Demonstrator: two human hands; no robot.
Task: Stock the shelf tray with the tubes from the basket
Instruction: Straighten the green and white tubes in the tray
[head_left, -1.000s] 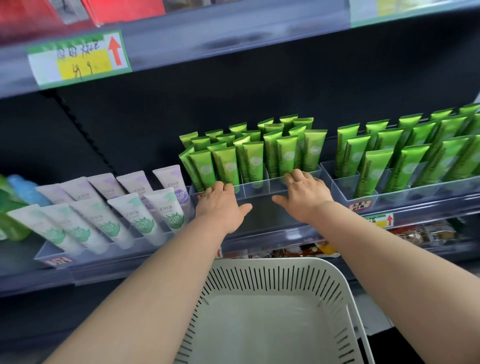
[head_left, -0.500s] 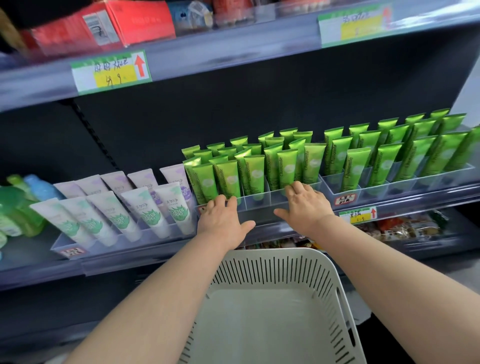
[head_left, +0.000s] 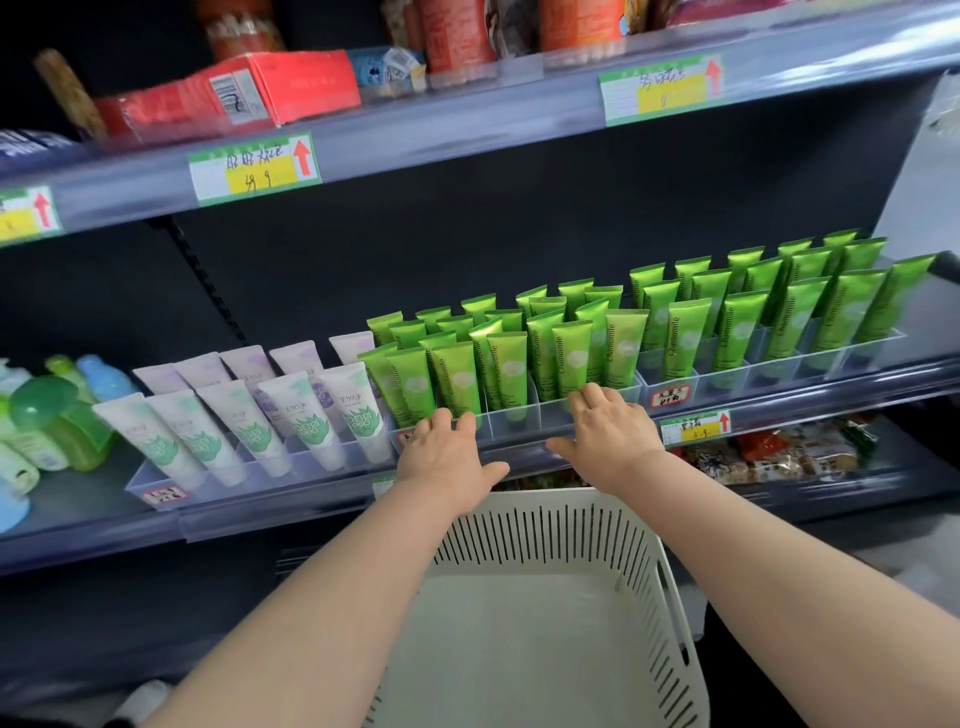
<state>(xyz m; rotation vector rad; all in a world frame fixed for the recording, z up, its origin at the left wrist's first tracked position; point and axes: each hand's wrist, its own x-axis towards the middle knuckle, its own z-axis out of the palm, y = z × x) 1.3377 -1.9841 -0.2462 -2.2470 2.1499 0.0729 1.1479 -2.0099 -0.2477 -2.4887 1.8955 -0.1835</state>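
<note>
green tubes (head_left: 511, 364): upright rows in clear tray (head_left: 519, 423) | white slotted basket (head_left: 545, 540): below shelf (head_left: 260, 512)

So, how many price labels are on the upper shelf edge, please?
3 price labels: one far left, one left of centre, one right; others may be off-frame.

One left hand (head_left: 447, 460), one right hand (head_left: 610, 441), one basket (head_left: 545, 535), three clear trays stood in line, left tray (head_left: 249, 483) held five white tubes (head_left: 304, 415) and five lilac tubes (head_left: 247, 361), middle tray (head_left: 519, 423) roughly twenty green tubes (head_left: 571, 358), right tray (head_left: 737, 374) about fifteen more, four price labels (head_left: 254, 166) showed.
</note>
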